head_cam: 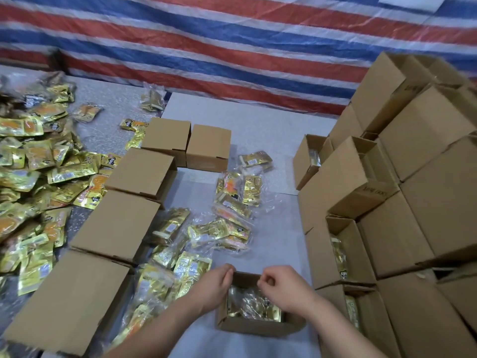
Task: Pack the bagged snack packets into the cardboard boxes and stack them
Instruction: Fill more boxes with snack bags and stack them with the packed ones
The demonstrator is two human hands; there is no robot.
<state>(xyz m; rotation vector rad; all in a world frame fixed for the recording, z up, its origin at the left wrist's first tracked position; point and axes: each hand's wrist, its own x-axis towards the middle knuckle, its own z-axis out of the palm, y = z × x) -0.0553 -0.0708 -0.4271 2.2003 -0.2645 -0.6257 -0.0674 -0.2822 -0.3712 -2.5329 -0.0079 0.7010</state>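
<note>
Risk first: could crush or snag the clear bag inside the open box if the flaps fold down before the bag sits flat; plastic seems to bulge near the rim. Could also tip the box, light and near the front edge of the surface, under uneven pull from two sides. Left hand curled at the far left corner of the box, grip pressed together on what looks like the flap edge. Right hand curled at the far right corner, fingers pinched together, though cannot tell whether on cardboard or on nothing. Inside: gold foil snack packets in crinkled clear plastic, shiny, soft, likely slippery. Box plain brown, small, low in view, between closed boxes on the left and stacked boxes on the right.
</note>
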